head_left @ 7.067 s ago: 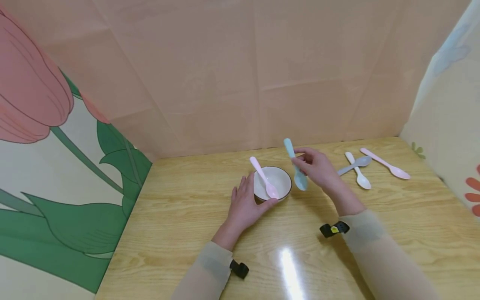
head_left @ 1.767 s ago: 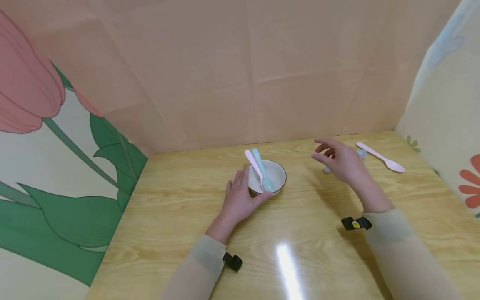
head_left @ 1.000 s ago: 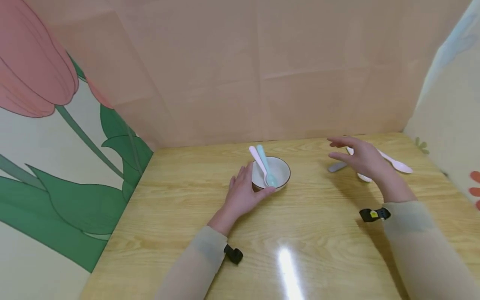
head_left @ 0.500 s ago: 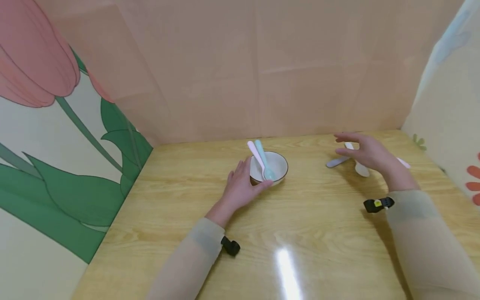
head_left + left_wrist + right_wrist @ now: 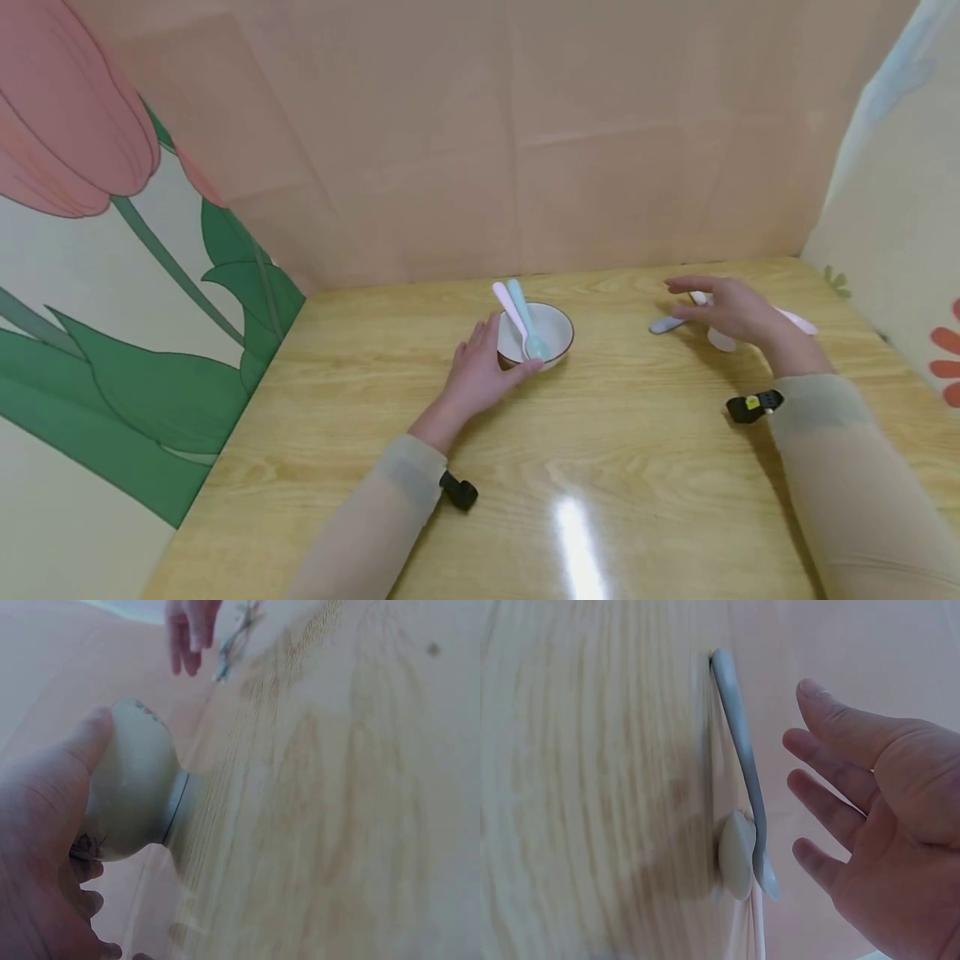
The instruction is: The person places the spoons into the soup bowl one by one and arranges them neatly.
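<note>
My left hand (image 5: 478,371) holds a white bowl (image 5: 557,329) with a dark rim, thumb at the near side and fingers round the left. Inside the bowl lean a pink spoon (image 5: 510,307) and a light blue spoon (image 5: 522,308), side by side, handles over the far rim. My right hand (image 5: 738,315) hovers with relaxed, parted fingers over more spoons. Beneath it a grey spoon (image 5: 739,739) lies across a white spoon (image 5: 735,859); the hand partly hides both in the head view. Another pink spoon (image 5: 798,322) lies just beyond, partly covered by the wrist.
The wood-grain table (image 5: 360,375) meets a pinkish backdrop (image 5: 405,183) at its far edge. A panel with a printed tulip (image 5: 67,108) stands on the left, a pale flowered panel (image 5: 900,217) on the right. Glare marks the table's near part.
The light blue spoon, earlier held in my right hand, now lies in the bowl. My right hand has moved right, over the other spoons, and lowered slightly. The left hand stays at the bowl.
</note>
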Tool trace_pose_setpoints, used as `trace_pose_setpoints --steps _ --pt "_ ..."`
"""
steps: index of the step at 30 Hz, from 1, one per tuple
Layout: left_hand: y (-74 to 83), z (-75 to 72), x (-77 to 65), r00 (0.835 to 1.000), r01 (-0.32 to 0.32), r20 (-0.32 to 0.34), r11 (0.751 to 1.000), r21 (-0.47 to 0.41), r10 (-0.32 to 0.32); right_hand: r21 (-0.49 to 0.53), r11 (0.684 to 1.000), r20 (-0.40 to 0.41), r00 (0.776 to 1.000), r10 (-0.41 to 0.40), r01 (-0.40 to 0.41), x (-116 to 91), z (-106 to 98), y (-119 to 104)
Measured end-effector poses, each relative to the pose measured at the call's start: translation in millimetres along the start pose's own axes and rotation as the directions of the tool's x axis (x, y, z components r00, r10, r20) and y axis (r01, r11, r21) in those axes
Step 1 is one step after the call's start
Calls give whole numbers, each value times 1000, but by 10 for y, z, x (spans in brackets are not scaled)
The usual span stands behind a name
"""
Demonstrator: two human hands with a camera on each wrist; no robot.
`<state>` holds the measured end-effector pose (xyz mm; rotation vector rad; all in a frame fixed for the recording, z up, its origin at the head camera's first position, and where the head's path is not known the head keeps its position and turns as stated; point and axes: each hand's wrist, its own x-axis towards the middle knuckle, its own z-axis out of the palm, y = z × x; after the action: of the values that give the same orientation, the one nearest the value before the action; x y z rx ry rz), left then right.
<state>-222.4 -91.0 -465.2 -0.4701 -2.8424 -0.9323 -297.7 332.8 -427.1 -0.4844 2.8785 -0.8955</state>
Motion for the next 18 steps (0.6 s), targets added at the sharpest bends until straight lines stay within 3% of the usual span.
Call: trace_pose_setpoints --steps 12,18 --pt "-77 16 -160 1000 12 6 1000 1 -12 35 997 36 997 -71 70 -81 116 43" --pt "-84 21 -182 1000 -17 -17 1000 -7 17 64 995 42 996 -81 78 -61 164 91"
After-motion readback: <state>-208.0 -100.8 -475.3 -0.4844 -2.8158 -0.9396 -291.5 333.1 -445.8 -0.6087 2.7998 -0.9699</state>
